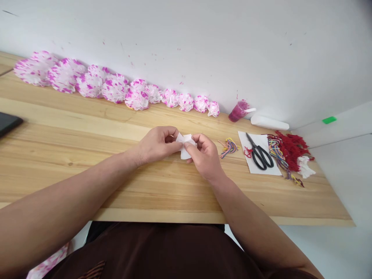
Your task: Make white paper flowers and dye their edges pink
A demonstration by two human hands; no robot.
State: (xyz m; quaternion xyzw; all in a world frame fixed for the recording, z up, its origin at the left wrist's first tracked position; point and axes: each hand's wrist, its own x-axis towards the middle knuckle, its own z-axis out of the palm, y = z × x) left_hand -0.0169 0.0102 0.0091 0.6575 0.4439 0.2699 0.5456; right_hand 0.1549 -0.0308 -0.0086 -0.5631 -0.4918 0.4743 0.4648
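A small folded piece of white paper (185, 145) is pinched between both hands above the middle of the wooden table (87, 162). My left hand (158, 144) grips its left end with thumb and fingers closed. My right hand (204, 155) holds the right end, thumb pressed on top. Part of the paper is hidden under the fingers.
A row of white-and-pink paper flowers (116, 87) lines the wall. To the right lie coloured strings (229, 147), black scissors (259, 153) on a white sheet, red yarn (292, 149), a pink-stained cup (238, 111) and a white tube (269, 123). A dark device (8, 122) sits at far left.
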